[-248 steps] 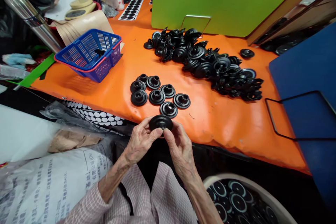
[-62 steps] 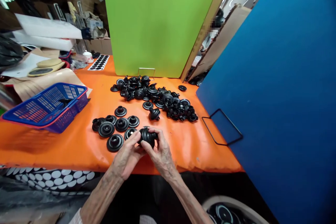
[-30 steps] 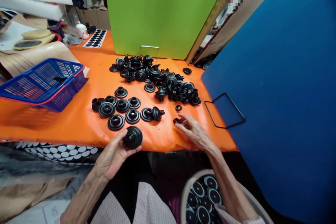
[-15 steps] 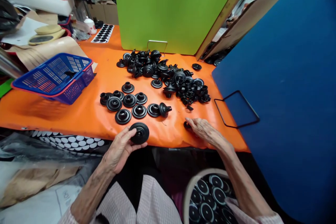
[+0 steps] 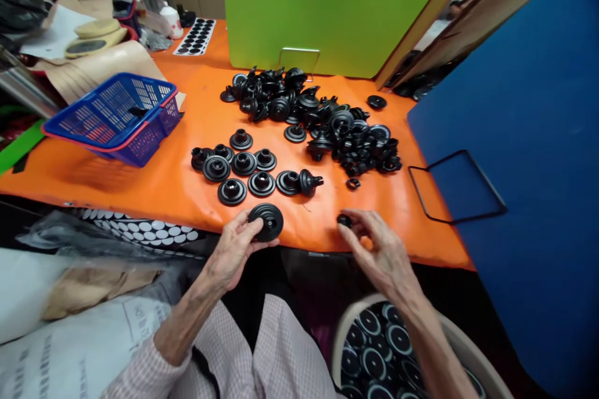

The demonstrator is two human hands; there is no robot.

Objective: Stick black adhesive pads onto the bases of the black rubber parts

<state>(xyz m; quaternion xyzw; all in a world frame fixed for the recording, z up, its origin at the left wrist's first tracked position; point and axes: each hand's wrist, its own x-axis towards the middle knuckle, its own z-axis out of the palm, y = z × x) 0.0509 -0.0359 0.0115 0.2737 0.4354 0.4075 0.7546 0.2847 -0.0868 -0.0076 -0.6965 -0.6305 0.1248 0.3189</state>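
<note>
My left hand [image 5: 230,255] grips a black ridged disc [image 5: 274,222] by its edge, thumb on its face, just above the orange table's front edge. Farther right, the thumb and fingertips of my right hand [image 5: 381,249] pinch a small black ring-shaped piece [image 5: 344,221]. The two parts are apart. Beyond my left hand stand several black discs with raised hubs [image 5: 261,183], and beside them one hubbed piece with prongs [image 5: 309,182] lies tilted. A loose small black ring [image 5: 353,184] lies beyond my right hand, near a heap of small black parts [image 5: 369,153].
A larger pile of black discs [image 5: 279,109] reaches back to a green panel [image 5: 337,6]. On the left sits a blue basket [image 5: 159,128]. A blue panel [image 5: 528,137] with a wire handle borders the right. Below my right arm, a round tub [image 5: 339,349] holds more discs.
The whole view has shifted. My right hand has turned and drawn slightly nearer the front edge, raising the small ring-shaped piece in its fingertips. My left hand keeps the disc much as before.
</note>
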